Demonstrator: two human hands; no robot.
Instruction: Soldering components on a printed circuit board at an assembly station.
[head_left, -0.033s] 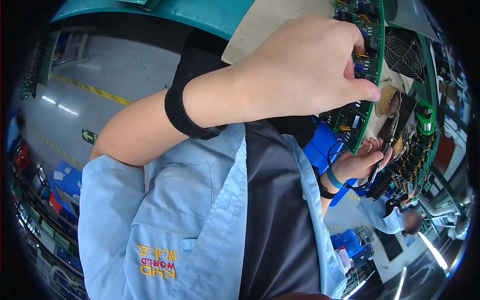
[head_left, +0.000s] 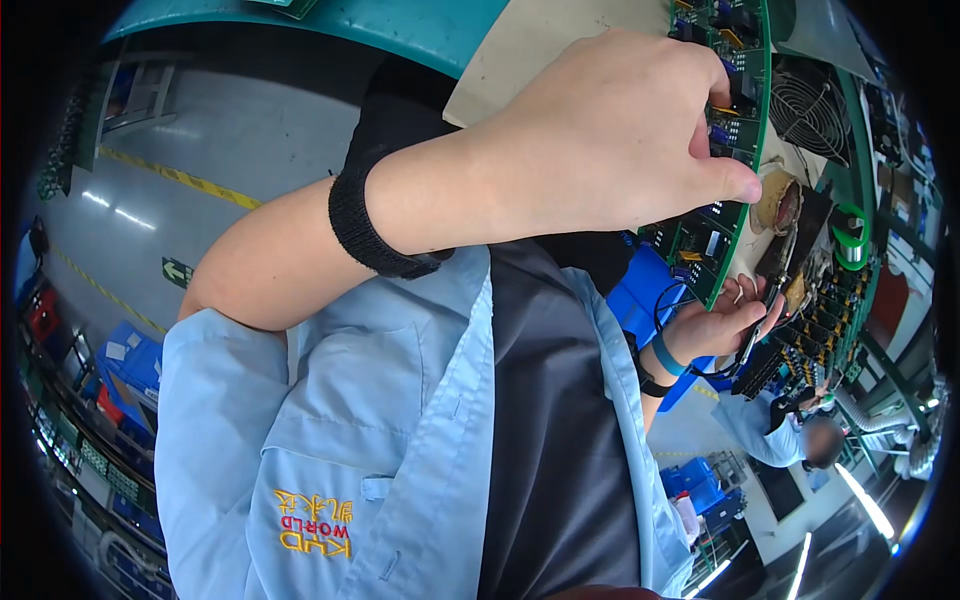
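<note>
My left hand (head_left: 620, 140) reaches across from the left and grips a long green circuit board (head_left: 705, 250) by its edge. The thumb lies on the near edge, and the other fingers go over the component side, partly hidden. Black, blue and yellow parts stand on the board, which is tilted on edge. Lower right, beyond the board's end, my right hand (head_left: 705, 328) closes around a soldering iron (head_left: 772, 296), a slim dark pen shape with a black cable (head_left: 662, 305). Where the tip of the iron ends is hard to make out.
A black fan with a wire guard (head_left: 808, 108) stands behind the board. Near it are a brown, crusted lump (head_left: 778, 205) and a green spool (head_left: 851, 240). More populated boards (head_left: 820, 330) stand in a row. Farther off sits another person (head_left: 765, 430). Blue bins (head_left: 640, 285) are below.
</note>
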